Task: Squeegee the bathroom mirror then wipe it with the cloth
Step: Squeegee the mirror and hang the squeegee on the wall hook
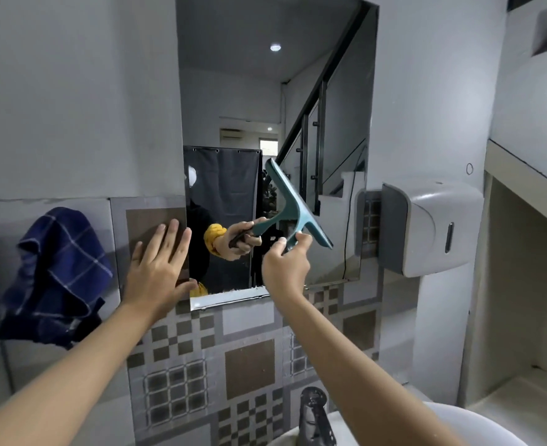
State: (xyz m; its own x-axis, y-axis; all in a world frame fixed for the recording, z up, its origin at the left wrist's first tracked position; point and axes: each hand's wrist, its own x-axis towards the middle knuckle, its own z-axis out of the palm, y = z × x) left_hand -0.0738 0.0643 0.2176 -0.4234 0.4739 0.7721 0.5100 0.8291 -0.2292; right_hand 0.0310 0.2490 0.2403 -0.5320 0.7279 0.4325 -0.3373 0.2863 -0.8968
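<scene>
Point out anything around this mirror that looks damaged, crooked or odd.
The wall mirror's bottom edge looks ragged and uneven, as if chipped. The teal plastic squeegee in the right hand sits tilted, not level. The dark blue checked cloth hangs bunched up.

Teal squeegee point(293, 209) tilted against mirror point(275, 107), blue checked cloth point(56, 278) hanging leftward

We see a teal squeegee point(293, 209), a navy cloth point(58, 275) crossed with thin white checks, grey and brown checkered wall tiles point(249, 368), a white and grey dispenser point(426, 226), and a yellow sleeve reflected in the mirror point(233, 91).
</scene>
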